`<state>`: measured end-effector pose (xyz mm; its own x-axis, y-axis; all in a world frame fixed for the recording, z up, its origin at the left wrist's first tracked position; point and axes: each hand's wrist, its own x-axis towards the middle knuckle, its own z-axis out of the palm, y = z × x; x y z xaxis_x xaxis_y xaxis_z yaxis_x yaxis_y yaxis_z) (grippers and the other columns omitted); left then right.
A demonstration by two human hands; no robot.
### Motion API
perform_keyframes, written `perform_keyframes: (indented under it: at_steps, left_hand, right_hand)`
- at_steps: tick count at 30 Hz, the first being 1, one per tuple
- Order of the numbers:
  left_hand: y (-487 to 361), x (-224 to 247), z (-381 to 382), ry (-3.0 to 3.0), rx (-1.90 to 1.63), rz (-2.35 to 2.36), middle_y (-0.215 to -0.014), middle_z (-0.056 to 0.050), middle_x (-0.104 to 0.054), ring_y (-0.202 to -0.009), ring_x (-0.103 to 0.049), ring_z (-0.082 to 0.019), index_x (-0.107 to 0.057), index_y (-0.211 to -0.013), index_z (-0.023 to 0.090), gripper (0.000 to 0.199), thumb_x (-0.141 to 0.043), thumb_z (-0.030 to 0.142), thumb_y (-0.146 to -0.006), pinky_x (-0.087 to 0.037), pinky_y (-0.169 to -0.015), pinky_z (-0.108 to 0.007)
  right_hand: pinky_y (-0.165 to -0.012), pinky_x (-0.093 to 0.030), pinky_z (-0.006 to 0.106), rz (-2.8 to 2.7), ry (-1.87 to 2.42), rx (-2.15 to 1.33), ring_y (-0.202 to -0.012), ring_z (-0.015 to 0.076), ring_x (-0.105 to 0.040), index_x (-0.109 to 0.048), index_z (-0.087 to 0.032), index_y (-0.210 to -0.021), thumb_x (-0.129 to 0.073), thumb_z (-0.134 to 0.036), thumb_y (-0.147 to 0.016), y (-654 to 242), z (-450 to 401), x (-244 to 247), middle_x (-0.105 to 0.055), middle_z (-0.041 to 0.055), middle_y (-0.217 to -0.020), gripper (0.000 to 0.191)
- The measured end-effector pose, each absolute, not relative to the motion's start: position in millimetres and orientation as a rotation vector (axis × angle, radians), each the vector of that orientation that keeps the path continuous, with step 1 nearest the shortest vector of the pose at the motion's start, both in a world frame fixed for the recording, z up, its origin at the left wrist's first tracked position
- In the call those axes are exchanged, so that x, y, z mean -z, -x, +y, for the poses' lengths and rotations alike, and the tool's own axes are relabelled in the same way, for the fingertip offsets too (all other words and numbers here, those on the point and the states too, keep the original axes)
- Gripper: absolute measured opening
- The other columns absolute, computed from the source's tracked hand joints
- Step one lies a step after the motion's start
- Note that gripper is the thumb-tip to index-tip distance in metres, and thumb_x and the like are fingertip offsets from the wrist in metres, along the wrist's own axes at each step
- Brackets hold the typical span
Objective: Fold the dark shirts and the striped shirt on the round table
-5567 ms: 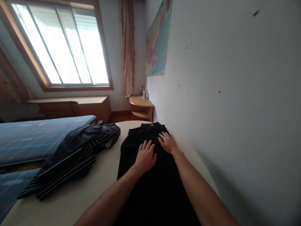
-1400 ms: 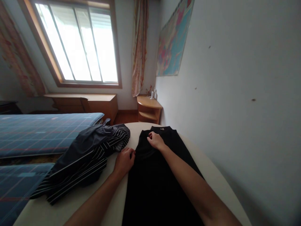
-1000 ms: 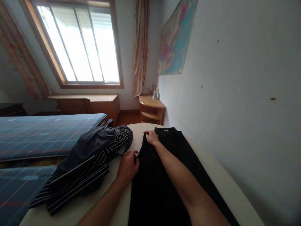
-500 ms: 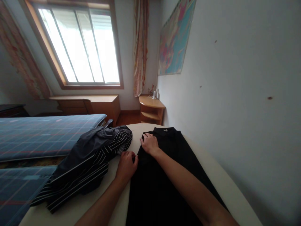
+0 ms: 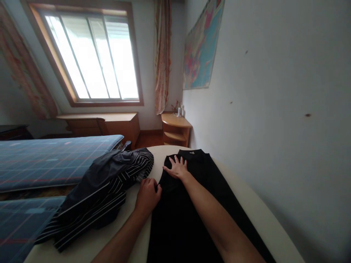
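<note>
A black garment point(image 5: 189, 219) lies spread lengthwise on a cream-coloured table point(image 5: 161, 155), with a small light label at its far end. My right hand point(image 5: 177, 168) rests palm down near that end, fingers spread over the cloth. At the garment's left edge, my left hand point(image 5: 148, 191) is closed with thumb and fingers together, apparently pinching the fabric; the fingertips are partly hidden. Just left of this hand lies a crumpled dark garment with white stripes point(image 5: 109, 190), draped over the table's left side.
Beds with blue plaid mattresses point(image 5: 68, 157) stand close on the left. A white wall point(image 5: 274, 146) runs along the right. Beyond the table are a wooden desk point(image 5: 120, 118), a corner shelf point(image 5: 177, 120) and a bright window point(image 5: 95, 58).
My right hand has opened from loosely curled to spread fingers and shifted slightly right on the black garment. My left hand stays at the garment's edge. The view has shifted slightly.
</note>
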<state>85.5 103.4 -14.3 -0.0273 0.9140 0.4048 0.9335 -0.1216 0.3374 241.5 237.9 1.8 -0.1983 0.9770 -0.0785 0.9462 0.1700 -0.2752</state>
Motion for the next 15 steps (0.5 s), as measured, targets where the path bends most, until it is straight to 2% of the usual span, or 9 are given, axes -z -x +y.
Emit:
perform_keyframes:
  at_steps: [4, 6, 9, 12, 15]
  left_hand:
    - [-88.4, 10.1, 102.6, 2.141, 0.794, -2.07, -0.085, -0.008, -0.064, -0.097, -0.057, -0.027, -0.059, -0.078, 0.018, 0.011, -0.054, 0.022, -0.087, -0.044, -0.089, -0.035]
    - [-89.0, 8.8, 102.5, 2.139, 0.781, -2.065, -0.085, -0.009, -0.064, -0.097, -0.057, -0.027, -0.06, -0.079, 0.017, 0.011, -0.054, 0.022, -0.087, -0.044, -0.09, -0.035]
    - [-89.3, 6.4, 100.6, 2.147, 0.78, -2.07, -0.085, -0.009, -0.065, -0.097, -0.058, -0.026, -0.061, -0.08, 0.017, 0.013, -0.054, 0.021, -0.089, -0.044, -0.089, -0.034]
    - [-90.1, 2.3, 96.1, 2.166, 0.786, -2.078, -0.084, -0.008, -0.067, -0.096, -0.06, -0.026, -0.061, -0.083, 0.017, 0.016, -0.051, 0.024, -0.093, -0.044, -0.086, -0.033]
    - [-92.3, -1.8, 91.5, 2.184, 0.808, -2.11, -0.085, -0.008, -0.069, -0.092, -0.064, -0.024, -0.062, -0.087, 0.018, 0.019, -0.049, 0.027, -0.097, -0.044, -0.078, -0.03]
  right_hand:
    - [-0.115, 0.0, 0.059, -2.3, 1.964, -0.409, -0.15, 0.0374, -0.003, -0.021, -0.033, -0.157, -0.017, -0.073, -0.092, -239.8, 243.6, -1.3, -0.008, 0.0038, -0.166, 0.076]
    - [-0.115, -0.006, 0.059, -2.285, 1.979, -0.352, -0.149, 0.037, -0.01, -0.023, -0.029, -0.157, -0.022, -0.067, -0.095, -236.6, 241.9, -5.4, -0.012, 0.0069, -0.166, 0.073]
    - [-0.112, -0.023, 0.052, -2.211, 1.897, -0.145, -0.141, 0.0347, -0.033, -0.039, -0.016, -0.15, -0.032, -0.059, -0.096, -227.5, 234.1, -18.1, -0.036, 0.0185, -0.155, 0.069]
    - [-0.101, -0.039, 0.046, -2.148, 1.862, -0.137, -0.12, 0.0326, -0.057, -0.051, -0.013, -0.137, -0.039, -0.062, -0.093, -213.9, 224.1, -33.1, -0.062, 0.0226, -0.127, 0.067]
    - [-0.091, -0.048, 0.043, -2.17, 1.947, -0.306, -0.109, 0.0331, -0.065, -0.047, -0.012, -0.139, -0.056, -0.063, -0.084, -200.0, 216.2, -43.0, -0.067, 0.022, -0.118, 0.076]
